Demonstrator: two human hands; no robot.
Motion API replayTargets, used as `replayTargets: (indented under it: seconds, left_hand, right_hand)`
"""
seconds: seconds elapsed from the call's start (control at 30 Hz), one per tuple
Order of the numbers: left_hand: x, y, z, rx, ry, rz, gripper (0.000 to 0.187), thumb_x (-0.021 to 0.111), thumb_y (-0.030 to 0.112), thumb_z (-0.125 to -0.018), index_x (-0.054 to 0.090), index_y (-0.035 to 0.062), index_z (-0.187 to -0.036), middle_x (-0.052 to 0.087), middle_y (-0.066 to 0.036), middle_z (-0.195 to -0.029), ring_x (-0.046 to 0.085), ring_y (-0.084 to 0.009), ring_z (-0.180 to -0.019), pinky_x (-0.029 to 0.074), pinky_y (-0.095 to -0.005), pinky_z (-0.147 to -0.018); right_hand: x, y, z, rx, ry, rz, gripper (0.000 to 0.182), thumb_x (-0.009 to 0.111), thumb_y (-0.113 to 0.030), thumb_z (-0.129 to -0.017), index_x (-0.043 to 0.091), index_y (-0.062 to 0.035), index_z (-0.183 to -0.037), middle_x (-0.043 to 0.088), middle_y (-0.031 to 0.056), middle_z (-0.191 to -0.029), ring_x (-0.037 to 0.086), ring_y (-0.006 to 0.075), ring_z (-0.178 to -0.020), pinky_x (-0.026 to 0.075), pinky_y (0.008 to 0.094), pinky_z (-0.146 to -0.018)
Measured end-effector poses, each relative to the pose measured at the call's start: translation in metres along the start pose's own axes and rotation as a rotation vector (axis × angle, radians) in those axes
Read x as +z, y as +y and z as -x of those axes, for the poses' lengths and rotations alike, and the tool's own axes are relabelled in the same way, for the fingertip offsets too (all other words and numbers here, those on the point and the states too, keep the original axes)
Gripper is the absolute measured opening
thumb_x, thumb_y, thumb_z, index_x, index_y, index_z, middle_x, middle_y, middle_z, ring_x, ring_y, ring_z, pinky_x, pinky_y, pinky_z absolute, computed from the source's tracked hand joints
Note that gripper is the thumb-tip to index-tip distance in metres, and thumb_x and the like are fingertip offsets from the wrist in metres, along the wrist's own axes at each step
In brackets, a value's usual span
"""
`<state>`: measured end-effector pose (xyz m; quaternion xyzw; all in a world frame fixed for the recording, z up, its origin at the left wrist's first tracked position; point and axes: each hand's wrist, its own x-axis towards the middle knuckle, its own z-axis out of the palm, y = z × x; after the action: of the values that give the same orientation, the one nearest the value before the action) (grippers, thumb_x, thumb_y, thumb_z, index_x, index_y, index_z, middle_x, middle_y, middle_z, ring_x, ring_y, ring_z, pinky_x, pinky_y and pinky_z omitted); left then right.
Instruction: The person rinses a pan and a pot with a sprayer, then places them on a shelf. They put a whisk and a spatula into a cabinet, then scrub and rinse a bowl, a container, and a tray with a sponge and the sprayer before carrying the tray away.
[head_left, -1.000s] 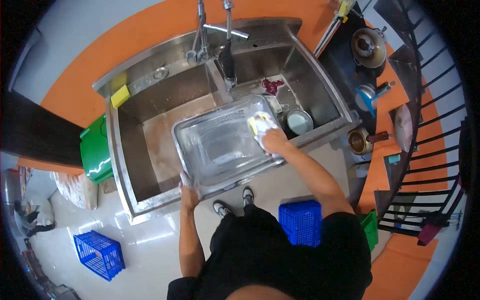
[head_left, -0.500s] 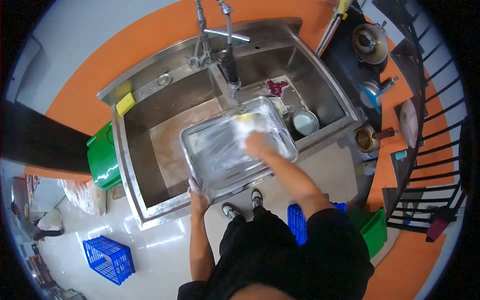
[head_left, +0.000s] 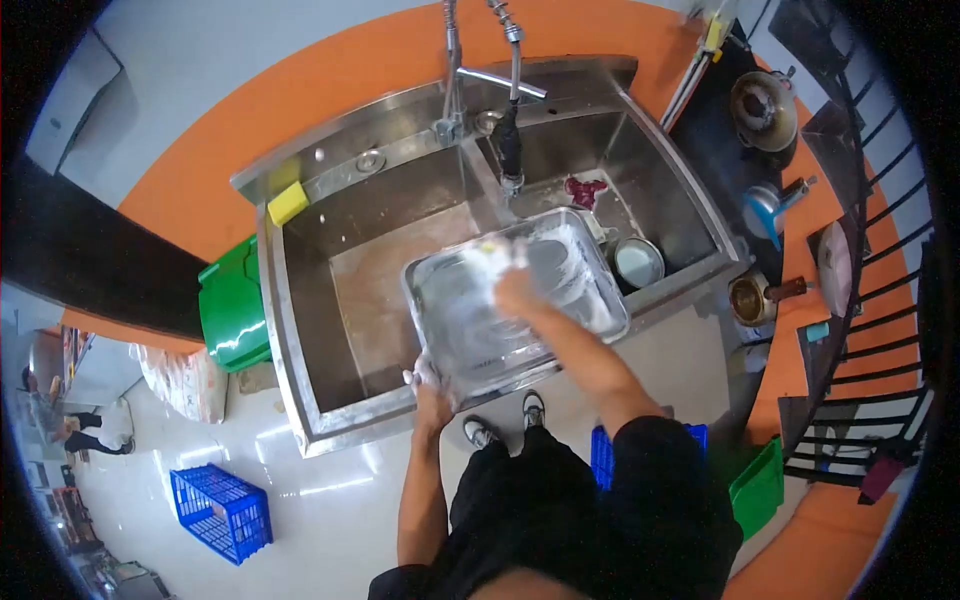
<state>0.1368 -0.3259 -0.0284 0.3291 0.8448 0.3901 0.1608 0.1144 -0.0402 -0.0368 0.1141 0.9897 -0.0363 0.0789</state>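
Observation:
A rectangular metal tray, streaked with white foam, rests across the front edge and divider of a double steel sink. My left hand, foam on its fingers, grips the tray's near left corner. Over the tray's upper left part, my right hand presses a foamy sponge against the inside; motion blurs it, and a bit of yellow shows through the suds. Thick foam lies along the tray's right side. Behind the tray, a spray faucet hangs over the sink divider.
A yellow sponge sits on the sink's left rim. In the right basin are a dark red cloth and a metal bowl. A green bin stands left, a blue crate on the floor. Pans hang at right.
The view has shifted, so the sink sits farther right. My right hand with the sponge has moved left across the tray, and the foam is spread differently. My left hand keeps its corner.

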Motion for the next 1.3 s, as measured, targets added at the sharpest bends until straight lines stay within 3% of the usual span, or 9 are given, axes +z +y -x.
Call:
replayTargets:
  seconds: [0.07, 0.1, 0.2, 0.27, 0.47, 0.63, 0.87, 1.13, 1.3]
  left_hand:
    - [-0.012, 0.027, -0.004, -0.161, -0.182, -0.109, 0.072, 0.059, 0.004, -0.073, 0.019, -0.0014, -0.133, 0.045, -0.021, -0.121, 0.037, -0.0353, -0.122, 0.02, -0.045, -0.104]
    - [-0.008, 0.033, -0.007, 0.029, 0.132, -0.039, 0.054, 0.055, 0.01, -0.075, 0.035, -0.0038, -0.123, 0.043, -0.024, -0.124, 0.031, -0.0377, -0.126, 0.018, -0.0504, -0.104]
    - [-0.014, 0.036, 0.006, 0.177, 0.434, -0.187, 0.04, 0.054, 0.025, -0.078, 0.058, -0.0063, -0.104, 0.042, -0.027, -0.127, 0.021, -0.039, -0.132, 0.015, -0.0593, -0.103]
    - [-0.033, 0.048, 0.011, 0.331, -0.036, -0.574, 0.046, 0.058, 0.028, -0.077, 0.054, -0.0029, -0.111, 0.044, -0.024, -0.127, 0.022, -0.037, -0.132, 0.015, -0.0616, -0.102]
    - [-0.005, 0.023, 0.002, 0.604, -0.101, -0.592, 0.03, 0.053, 0.019, -0.079, 0.058, 0.0133, -0.108, 0.058, -0.011, -0.107, 0.056, -0.0302, -0.097, 0.045, -0.0458, -0.086]
    - [-0.034, 0.033, -0.005, 0.725, -0.112, -0.588, 0.036, 0.055, 0.018, -0.075, 0.055, 0.0124, -0.111, 0.061, -0.013, -0.091, 0.06, -0.0275, -0.086, 0.051, -0.0402, -0.061]
    - [-0.106, 0.066, -0.02, 0.494, 0.099, -0.239, 0.026, 0.06, 0.011, -0.073, 0.055, 0.0094, -0.098, 0.059, -0.017, -0.068, 0.06, -0.0345, -0.065, 0.048, -0.0451, -0.054]
    - [-0.181, 0.093, -0.018, 0.495, 0.365, -0.239, 0.022, 0.056, 0.003, -0.069, 0.056, 0.0023, -0.09, 0.056, -0.018, -0.075, 0.057, -0.0378, -0.069, 0.046, -0.0375, -0.059]
    - [-0.211, 0.134, -0.018, 0.251, 0.569, -0.243, 0.02, 0.054, 0.001, -0.071, 0.06, 0.004, -0.09, 0.056, -0.013, -0.072, 0.059, -0.0308, -0.064, 0.047, -0.0364, -0.058]
  right_hand:
    - [-0.001, 0.052, 0.021, 0.098, 0.049, 0.106, 0.029, 0.053, -0.024, -0.077, 0.066, -0.0099, -0.098, 0.067, 0.0101, -0.088, 0.061, 0.0271, -0.091, 0.01, 0.0591, -0.101]
    - [-0.004, 0.069, 0.034, 0.138, 0.061, 0.136, 0.032, 0.053, -0.025, -0.078, 0.065, -0.0105, -0.104, 0.067, 0.0092, -0.089, 0.062, 0.0261, -0.092, 0.004, 0.0615, -0.103]
    - [-0.009, 0.077, 0.069, 0.241, -0.016, 0.084, 0.028, 0.05, -0.027, -0.082, 0.069, -0.0063, -0.087, 0.066, 0.0138, -0.086, 0.062, 0.0278, -0.086, 0.039, 0.0475, -0.091]
    - [-0.017, 0.052, 0.097, 0.234, -0.022, 0.083, 0.026, 0.051, -0.024, -0.079, 0.069, -0.0065, -0.083, 0.066, 0.0142, -0.086, 0.062, 0.0274, -0.086, 0.043, 0.044, -0.084]
    - [-0.046, 0.013, 0.124, 0.144, -0.167, 0.073, 0.023, 0.055, -0.016, -0.073, 0.067, -0.0025, -0.088, 0.065, 0.0177, -0.088, 0.062, 0.0295, -0.086, 0.049, 0.0388, -0.076]
    - [-0.119, 0.01, 0.15, 0.083, 0.69, -0.721, 0.036, 0.057, -0.002, -0.069, 0.051, -0.0023, -0.104, 0.058, 0.0171, -0.096, 0.057, 0.0335, -0.09, 0.045, 0.0359, -0.079]
    - [-0.158, -0.038, 0.13, 0.024, 1.333, -0.823, 0.035, 0.054, 0.003, -0.067, 0.051, -0.0008, -0.102, 0.051, 0.0162, -0.102, 0.048, 0.0327, -0.102, 0.037, 0.0377, -0.093]
    - [-0.195, -0.162, 0.078, -0.448, 1.149, -0.51, 0.031, 0.065, -0.03, -0.075, 0.059, -0.0056, -0.093, 0.058, 0.0146, -0.092, 0.05, 0.0364, -0.086, 0.039, 0.047, -0.076]
    - [-0.176, -0.144, -0.019, -0.318, 1.055, -1.079, 0.022, 0.061, -0.017, -0.075, 0.057, -0.0041, -0.092, 0.058, 0.0129, -0.092, 0.053, 0.0296, -0.081, 0.041, 0.0388, -0.073]
